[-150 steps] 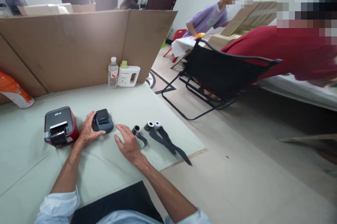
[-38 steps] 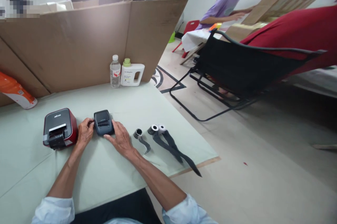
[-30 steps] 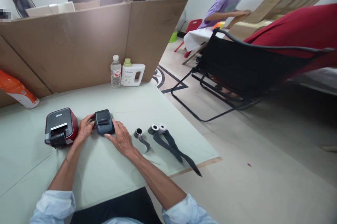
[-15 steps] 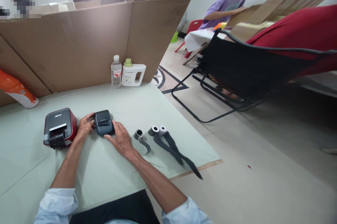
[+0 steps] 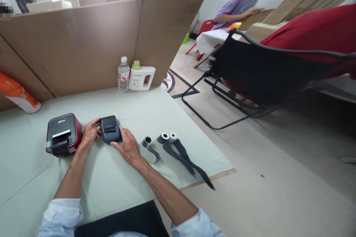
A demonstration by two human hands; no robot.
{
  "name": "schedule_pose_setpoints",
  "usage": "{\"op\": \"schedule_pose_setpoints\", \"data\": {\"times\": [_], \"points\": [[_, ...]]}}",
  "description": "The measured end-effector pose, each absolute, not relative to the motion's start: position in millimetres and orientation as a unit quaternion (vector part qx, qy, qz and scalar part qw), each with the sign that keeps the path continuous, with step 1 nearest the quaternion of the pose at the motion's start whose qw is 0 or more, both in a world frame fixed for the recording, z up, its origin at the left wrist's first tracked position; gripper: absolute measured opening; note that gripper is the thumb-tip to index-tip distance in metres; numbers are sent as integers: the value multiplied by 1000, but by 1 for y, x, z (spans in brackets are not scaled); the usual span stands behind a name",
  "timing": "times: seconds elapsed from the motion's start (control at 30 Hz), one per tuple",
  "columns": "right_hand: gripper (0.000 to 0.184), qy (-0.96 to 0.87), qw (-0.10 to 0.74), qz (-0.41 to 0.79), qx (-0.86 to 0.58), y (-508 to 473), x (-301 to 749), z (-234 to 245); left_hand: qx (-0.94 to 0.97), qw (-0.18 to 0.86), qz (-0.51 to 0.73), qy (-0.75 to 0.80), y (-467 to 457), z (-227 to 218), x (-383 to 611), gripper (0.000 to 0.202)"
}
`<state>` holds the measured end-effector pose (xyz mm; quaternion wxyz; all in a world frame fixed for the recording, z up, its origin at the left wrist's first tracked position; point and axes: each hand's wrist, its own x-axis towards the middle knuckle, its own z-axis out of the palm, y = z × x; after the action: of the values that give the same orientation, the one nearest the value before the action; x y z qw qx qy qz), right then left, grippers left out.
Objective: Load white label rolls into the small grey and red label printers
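A small dark grey label printer (image 5: 110, 128) sits on the pale green mat (image 5: 144, 111). My left hand (image 5: 90, 134) grips its left side with curled fingers. My right hand (image 5: 127, 147) holds its right and front edge, thumb below. A red and black printer (image 5: 63, 133) stands just left of my left hand. To the right lie a small dark roll with a loose tail (image 5: 148, 145) and two white-cored rolls of black ribbon (image 5: 178, 150), partly unwound.
A folded cardboard screen (image 5: 91, 40) stands behind the mat, with a water bottle (image 5: 123, 75) and a white jug (image 5: 141, 77) at its foot. An orange pack (image 5: 16, 94) lies far left. A black folding chair (image 5: 250, 77) and two other people are at right.
Five seconds ago my right hand lay open on the mat beside the small printer; it now grips the printer's right side. In the last second both hands have stayed in place.
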<state>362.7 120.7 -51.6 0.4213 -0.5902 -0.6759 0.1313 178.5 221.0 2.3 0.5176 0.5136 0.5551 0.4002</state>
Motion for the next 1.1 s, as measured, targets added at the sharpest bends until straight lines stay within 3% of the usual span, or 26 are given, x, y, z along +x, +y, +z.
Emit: {"op": "schedule_pose_setpoints", "data": {"times": [1.1], "points": [[68, -644, 450, 210, -582, 123, 367, -47, 501, 503, 407, 575, 223, -3, 184, 75]]}}
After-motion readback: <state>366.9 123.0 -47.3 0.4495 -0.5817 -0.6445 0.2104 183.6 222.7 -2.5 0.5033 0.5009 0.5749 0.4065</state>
